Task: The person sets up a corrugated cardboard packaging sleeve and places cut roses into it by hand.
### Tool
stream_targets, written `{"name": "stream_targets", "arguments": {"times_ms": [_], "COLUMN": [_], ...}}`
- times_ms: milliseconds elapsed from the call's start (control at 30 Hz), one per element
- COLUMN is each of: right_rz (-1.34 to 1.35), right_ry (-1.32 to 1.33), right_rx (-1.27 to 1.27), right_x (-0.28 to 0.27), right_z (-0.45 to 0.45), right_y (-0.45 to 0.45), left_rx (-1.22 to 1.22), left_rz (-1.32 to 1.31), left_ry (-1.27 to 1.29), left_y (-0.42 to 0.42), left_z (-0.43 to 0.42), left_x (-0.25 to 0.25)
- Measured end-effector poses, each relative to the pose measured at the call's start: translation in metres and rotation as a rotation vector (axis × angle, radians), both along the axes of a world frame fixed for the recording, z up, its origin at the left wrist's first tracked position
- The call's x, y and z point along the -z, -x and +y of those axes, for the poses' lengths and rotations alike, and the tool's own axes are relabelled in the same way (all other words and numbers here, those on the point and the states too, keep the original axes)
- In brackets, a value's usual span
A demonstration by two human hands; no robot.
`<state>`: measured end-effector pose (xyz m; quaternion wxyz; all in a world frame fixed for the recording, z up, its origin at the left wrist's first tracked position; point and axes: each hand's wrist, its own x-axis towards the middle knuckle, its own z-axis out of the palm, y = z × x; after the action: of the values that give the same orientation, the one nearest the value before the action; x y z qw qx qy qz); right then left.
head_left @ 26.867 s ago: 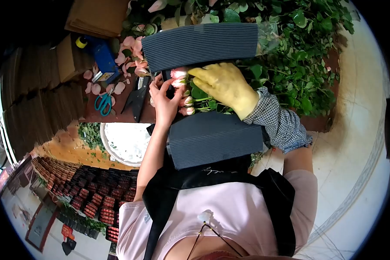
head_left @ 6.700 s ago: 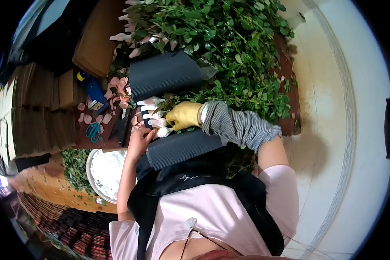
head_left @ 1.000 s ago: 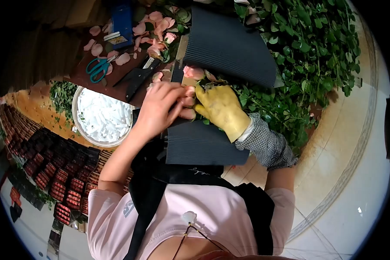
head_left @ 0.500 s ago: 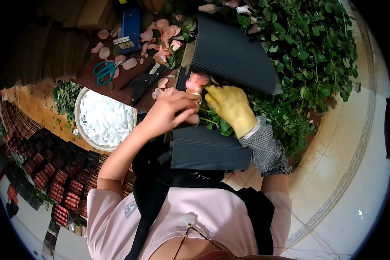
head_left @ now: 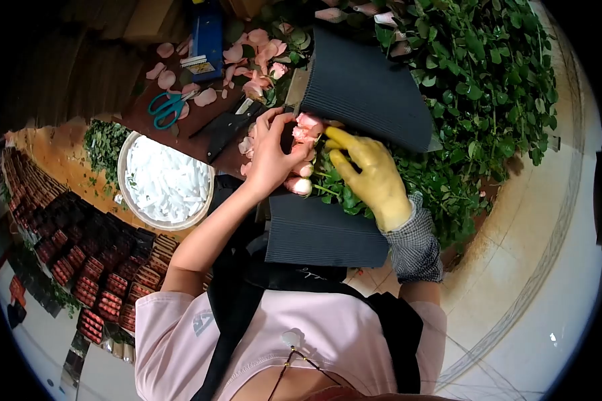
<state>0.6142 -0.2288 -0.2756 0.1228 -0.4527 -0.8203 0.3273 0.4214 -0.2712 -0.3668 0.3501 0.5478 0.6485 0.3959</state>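
Note:
Several pink roses [head_left: 301, 186] lie in a column between an upper dark corrugated sheet [head_left: 368, 90] and a lower one [head_left: 328, 230]. My bare left hand [head_left: 273, 150] is at the left of the blooms, its fingers apart and curved beside the upper roses. On the right, my right hand [head_left: 371, 177], in a yellow glove, has its fingers spread over the stems and leaves. Its fingertips are close to the upper blooms, with no flower seen gripped.
Teal scissors [head_left: 168, 110], a black stapler-like tool [head_left: 224, 130], a blue device [head_left: 206, 43] and loose petals [head_left: 206, 97] lie on the table. White pieces fill a round tub [head_left: 124, 175]. Leafy stems [head_left: 481, 93] cover the right side.
My left hand has moved up and opened, uncovering lower roses that it hid before. My gloved right hand has shifted slightly down and right, its fingers more spread.

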Motion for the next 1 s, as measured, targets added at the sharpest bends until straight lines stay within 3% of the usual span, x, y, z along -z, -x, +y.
{"name": "stream_targets", "arguments": {"times_ms": [67,133,233,367,600,733,833,1000], "right_rz": [-0.121,0.034,-0.313,-0.442,-0.399,-0.383,-0.406,-0.388], "right_ry": [-0.125,-0.116,-0.173,-0.254,-0.328,-0.351,-0.32,-0.322], "right_rx": [0.039,0.084,0.002,-0.083,-0.093,-0.089,-0.095,-0.102], "right_x": [0.005,0.013,0.013,0.021,0.025,0.025,0.025,0.024], "right_z": [0.006,0.008,0.007,0.006,0.004,0.002,0.004,0.005], "right_y": [0.005,0.011,0.019,0.024,0.018,0.016,0.018,0.018], "left_rx": [0.013,0.026,0.045,0.057,0.057,0.026,0.074,0.217], "left_rz": [0.013,0.026,-0.049,-0.043,0.007,-0.185,0.051,0.002], "left_ry": [0.009,0.011,0.01,0.012,-0.028,0.058,-0.132,-0.129], "left_y": [-0.001,-0.002,0.003,0.003,0.007,0.024,0.035,0.031], "left_z": [-0.002,-0.003,-0.004,-0.003,-0.008,-0.007,-0.002,0.004], "left_x": [0.0,0.001,0.004,0.003,0.01,-0.007,-0.01,-0.014]}}
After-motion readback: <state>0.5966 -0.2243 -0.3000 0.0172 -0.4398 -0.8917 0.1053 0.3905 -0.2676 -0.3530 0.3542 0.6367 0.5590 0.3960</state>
